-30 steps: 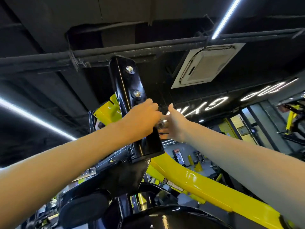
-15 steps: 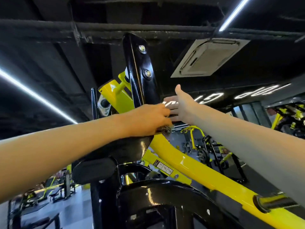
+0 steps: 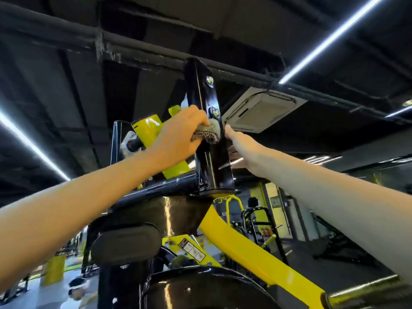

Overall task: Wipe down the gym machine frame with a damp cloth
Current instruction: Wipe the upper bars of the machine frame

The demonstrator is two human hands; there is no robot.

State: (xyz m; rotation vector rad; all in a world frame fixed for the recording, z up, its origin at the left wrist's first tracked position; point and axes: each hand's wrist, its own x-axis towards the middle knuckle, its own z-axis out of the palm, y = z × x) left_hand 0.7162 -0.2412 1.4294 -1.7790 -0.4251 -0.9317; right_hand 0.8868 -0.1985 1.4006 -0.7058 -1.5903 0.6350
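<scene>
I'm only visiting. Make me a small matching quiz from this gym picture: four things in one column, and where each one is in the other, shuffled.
Things:
1 cloth
2 right hand
3 yellow bar
4 air vent

Places:
a on the ceiling
b bunched in the left hand, against the black post
c slanting down toward the lower right
d touching the post's right edge

Pairs: 1-b, 2-d, 3-c, 4-a

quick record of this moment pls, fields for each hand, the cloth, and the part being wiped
left hand: grips the cloth, pressing it on the black post
right hand: against the post's right side, fingers partly hidden behind it
cloth: bunched, grey, just below the lower bolt
black post: upright, glossy, two bolts on its face
beyond: yellow arm slanting down to the right
</scene>
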